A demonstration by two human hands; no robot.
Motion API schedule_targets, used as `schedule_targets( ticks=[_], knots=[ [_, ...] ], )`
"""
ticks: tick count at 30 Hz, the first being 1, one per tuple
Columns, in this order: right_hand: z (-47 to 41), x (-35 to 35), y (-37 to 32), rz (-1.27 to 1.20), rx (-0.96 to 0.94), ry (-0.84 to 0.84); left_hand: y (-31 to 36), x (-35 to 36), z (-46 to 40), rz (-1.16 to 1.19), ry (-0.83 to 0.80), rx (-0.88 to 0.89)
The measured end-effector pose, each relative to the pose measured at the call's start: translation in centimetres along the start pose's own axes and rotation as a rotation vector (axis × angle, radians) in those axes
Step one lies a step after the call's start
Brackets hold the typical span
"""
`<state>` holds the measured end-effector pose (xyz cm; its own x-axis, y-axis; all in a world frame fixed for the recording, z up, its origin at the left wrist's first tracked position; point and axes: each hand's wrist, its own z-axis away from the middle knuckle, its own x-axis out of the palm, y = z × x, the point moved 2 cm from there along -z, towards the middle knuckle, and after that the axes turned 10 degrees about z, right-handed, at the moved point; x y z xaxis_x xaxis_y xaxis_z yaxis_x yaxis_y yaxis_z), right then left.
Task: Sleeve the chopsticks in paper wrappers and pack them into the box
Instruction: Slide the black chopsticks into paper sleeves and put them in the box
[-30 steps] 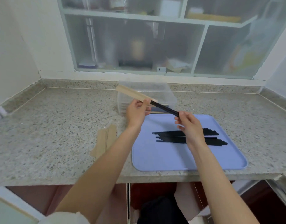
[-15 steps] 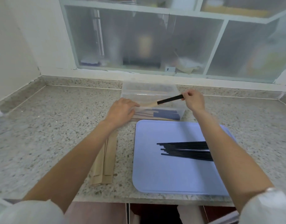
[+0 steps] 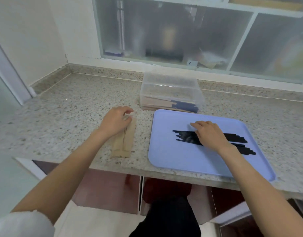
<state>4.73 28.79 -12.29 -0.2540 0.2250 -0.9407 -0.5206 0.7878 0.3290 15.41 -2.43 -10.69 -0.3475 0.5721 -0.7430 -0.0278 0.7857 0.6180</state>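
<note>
Several black chopsticks (image 3: 236, 139) lie in a loose bundle on a blue tray (image 3: 173, 154). My right hand (image 3: 209, 134) rests on the middle of that bundle with fingers extended. A small stack of brown paper wrappers (image 3: 123, 142) lies on the counter left of the tray. My left hand (image 3: 115, 121) hovers over the far end of the wrappers, fingers loosely curled, touching the top one. Behind the tray stands a clear plastic box (image 3: 171, 93) that holds several sleeved chopsticks (image 3: 174, 105).
The grey speckled stone counter (image 3: 70, 117) runs to a wall on the left and a frosted glass cabinet (image 3: 181, 35) at the back. Its front edge lies just below the tray and wrappers.
The sleeved pair that both hands carried is now in the box. My left hand came back to the wrapper stack and my right hand dropped onto the loose chopsticks on the tray.
</note>
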Motion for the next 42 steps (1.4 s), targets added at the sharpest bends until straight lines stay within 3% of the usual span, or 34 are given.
schedule_targets(
  ticks=[3,7,18,21,27,29,31,33,36,40,42],
  knots=[
    [-0.7,0.9,0.7,0.032,0.039,-0.065,-1.6,-0.4,1.2,-0.087,-0.031,-0.153],
    [-0.7,0.6,0.1,-0.079,0.075,-0.021,-2.8,-0.6,3.7,-0.098,-0.104,-0.361],
    [-1.6,-0.3,0.5,-0.178,0.004,-0.163,-2.0,-0.2,4.1,-0.025,-0.153,-0.412],
    [-1.3,0.0,0.3,-0.174,-0.055,-0.032,-2.0,-0.2,4.2,0.034,-0.134,-0.417],
    [-0.3,-1.2,-0.9,-0.035,-0.128,0.412,-2.1,-0.7,4.1,0.124,-0.075,-0.429],
    [0.1,-2.9,-1.9,-0.075,-0.118,0.482,-2.3,-0.9,4.2,0.163,-0.054,-0.446],
    [0.2,-4.4,-2.8,-0.161,-0.045,0.440,-2.5,-1.3,4.2,0.198,-0.032,-0.473],
    [0.8,-5.1,-4.0,-0.135,-0.089,0.464,-2.7,-1.7,4.3,0.242,0.006,-0.492],
    [1.8,-5.3,-5.1,-0.265,-0.079,0.445,-2.5,-2.0,4.7,0.462,0.120,-0.495],
    [2.9,-5.3,-6.5,-0.593,-0.027,0.486,-0.6,-0.4,4.9,1.157,0.232,-0.555],
    [3.5,-5.4,-7.3,-0.632,-0.039,0.524,1.1,1.0,4.5,1.497,0.268,-0.570]
  ],
)
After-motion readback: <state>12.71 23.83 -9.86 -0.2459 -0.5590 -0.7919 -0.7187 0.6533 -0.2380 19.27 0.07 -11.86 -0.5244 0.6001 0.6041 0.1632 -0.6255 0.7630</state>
